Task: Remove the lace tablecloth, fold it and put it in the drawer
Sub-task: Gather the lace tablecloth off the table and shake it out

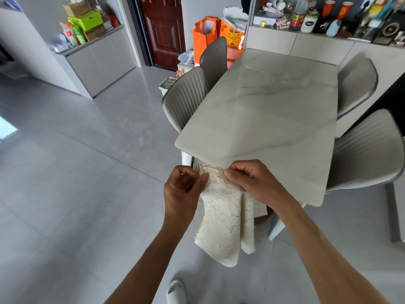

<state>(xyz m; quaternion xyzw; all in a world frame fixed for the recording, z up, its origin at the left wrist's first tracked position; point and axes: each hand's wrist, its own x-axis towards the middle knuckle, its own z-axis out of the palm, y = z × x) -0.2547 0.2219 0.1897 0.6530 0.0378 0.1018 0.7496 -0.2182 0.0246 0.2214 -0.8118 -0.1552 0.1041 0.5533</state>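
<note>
The cream lace tablecloth (pixel 223 220) hangs folded into a narrow bundle in front of the near end of the marble table (pixel 274 110). A gold-trimmed edge shows at its top. My left hand (pixel 183 189) pinches the upper left corner between thumb and fingers. My right hand (pixel 252 183) grips the upper right edge, just over the table's near rim. The cloth's lower end dangles free above the floor. The tabletop itself is bare stone. No drawer is recognisable in view.
Grey chairs stand on both sides of the table, two left (pixel 186 102) and two right (pixel 368 150). Grey cabinets (pixel 98 62) line the left wall and a cluttered sideboard (pixel 317 42) stands behind the table. Orange bags (pixel 205 36) sit near the door. A white slipper (pixel 175 291) shows below.
</note>
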